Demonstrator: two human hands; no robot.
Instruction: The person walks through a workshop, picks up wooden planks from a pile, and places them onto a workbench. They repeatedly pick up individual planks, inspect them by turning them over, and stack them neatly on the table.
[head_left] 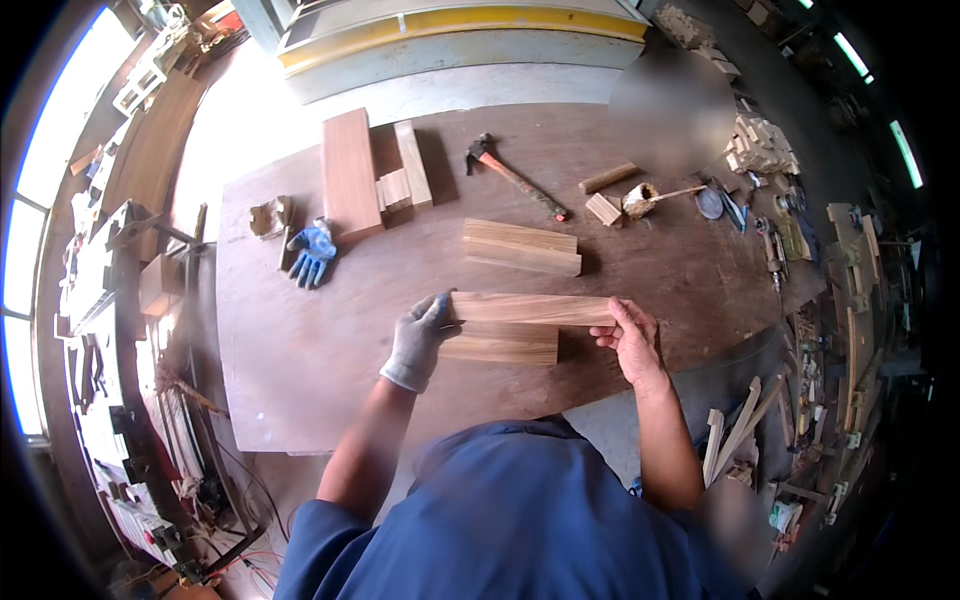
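Observation:
A flat wooden board (535, 308) is held level between both my hands, one at each end. My left hand (417, 345), in a grey work glove with blue fingertips, grips its left end. On the right end my bare right hand (632, 335) is closed, thumb on top. Just below and behind it lies another wooden piece (505, 344), partly covered by the held board. Farther off, a stack of wooden boards (520, 247) rests on the brown table. Beyond that stack lies a claw hammer (515, 178) with an orange and dark handle.
On the brown table (330, 370), a blue-and-grey glove (313, 252) lies at left beside a large wooden block (350, 172). A glue pot (640, 200) with a stick stands at right near a small wood block (604, 209). Wood strips (740, 430) lean beyond the table's right edge.

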